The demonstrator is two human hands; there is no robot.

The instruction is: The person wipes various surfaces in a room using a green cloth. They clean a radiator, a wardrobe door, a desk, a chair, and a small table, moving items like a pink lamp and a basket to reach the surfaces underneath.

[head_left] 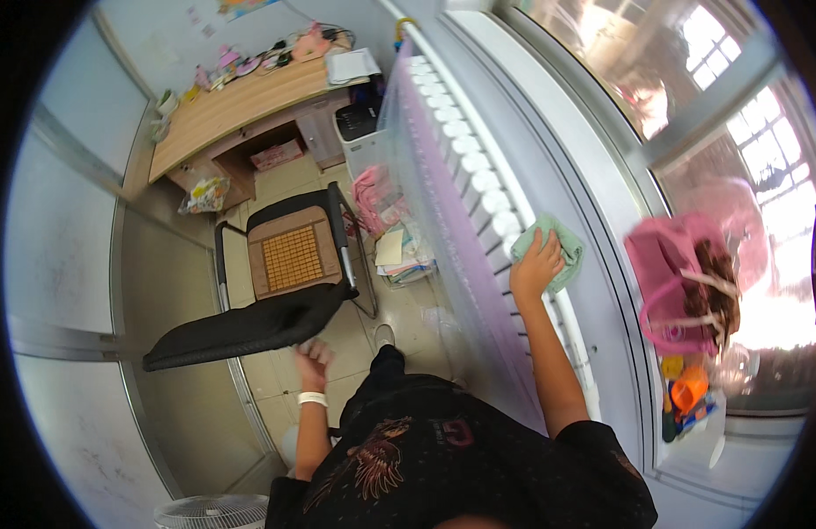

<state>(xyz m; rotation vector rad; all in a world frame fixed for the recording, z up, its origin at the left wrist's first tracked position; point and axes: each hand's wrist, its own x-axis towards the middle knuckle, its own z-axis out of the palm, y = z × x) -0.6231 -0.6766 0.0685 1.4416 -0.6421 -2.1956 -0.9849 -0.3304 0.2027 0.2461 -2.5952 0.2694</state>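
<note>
My right hand (pixel 538 264) is closed over a folded green cloth (pixel 562 264), pressed to the top of a white radiator (pixel 478 181) beside the window wall. Part of the cloth spreads past the fingers onto the ledge (pixel 593 238). My left hand (pixel 313 360), with a white band at the wrist, hangs low by the lower edge of a black chair back (pixel 249 328). Its fingers look curled but are blurred, and whether they touch the chair is unclear. On the chair seat lies a brown cushion with a beaded centre (pixel 289 257).
Purple see-through sheeting (pixel 426 176) hangs along the radiator. A wooden desk (pixel 241 104) with small items stands at the back, beside a printer (pixel 359 123). Pink cloth (pixel 370 198) and a paper-filled bin (pixel 406 256) sit by the radiator. A pink bag (pixel 663 256) is at the window; a fan (pixel 211 511) stands lower left.
</note>
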